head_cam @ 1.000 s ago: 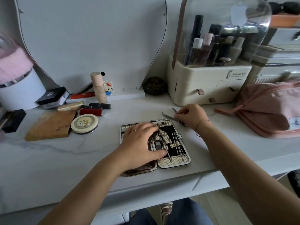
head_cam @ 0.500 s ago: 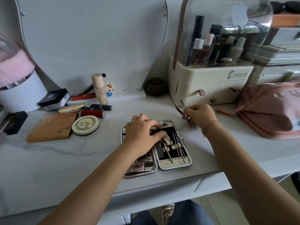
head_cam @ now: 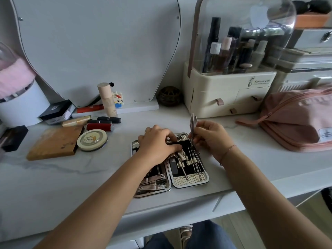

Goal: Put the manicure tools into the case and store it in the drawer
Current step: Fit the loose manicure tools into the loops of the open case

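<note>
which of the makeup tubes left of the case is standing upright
The beige bottle beside the block figure; the red tube, black tubes and gold tube before it lie flat.

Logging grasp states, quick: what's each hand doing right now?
Left hand: open, resting on the case.
Right hand: pinching a metal manicure tool upright.
</note>
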